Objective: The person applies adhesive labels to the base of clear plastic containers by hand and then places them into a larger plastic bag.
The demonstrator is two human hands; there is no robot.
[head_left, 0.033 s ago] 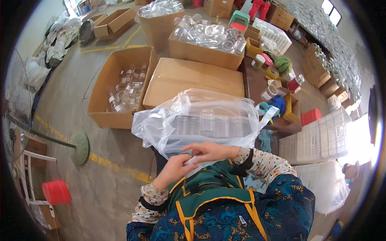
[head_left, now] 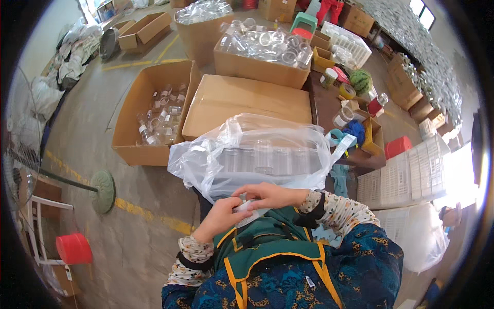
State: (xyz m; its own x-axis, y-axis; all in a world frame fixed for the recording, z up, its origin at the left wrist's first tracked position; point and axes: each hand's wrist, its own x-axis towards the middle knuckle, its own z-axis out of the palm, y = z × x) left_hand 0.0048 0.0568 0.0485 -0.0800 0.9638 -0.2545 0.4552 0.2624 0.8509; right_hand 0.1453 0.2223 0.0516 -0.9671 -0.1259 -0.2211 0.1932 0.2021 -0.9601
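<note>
A big clear plastic bag (head_left: 257, 154) filled with several clear plastic jars lies in front of me, over my lap. My left hand (head_left: 220, 217) and my right hand (head_left: 270, 195) meet at the bag's near edge. Both pinch the gathered, twisted plastic of its mouth (head_left: 246, 208). I wear patterned sleeves and a green apron with orange trim (head_left: 267, 247).
An open cardboard box (head_left: 135, 98) with several small jars stands on the floor at left. Past the bag are a closed cardboard box (head_left: 247, 100) and a box (head_left: 257, 69) heaped with jars. A brown table (head_left: 323, 105) with tape rolls, white crates (head_left: 406, 177), a fan base (head_left: 103, 191).
</note>
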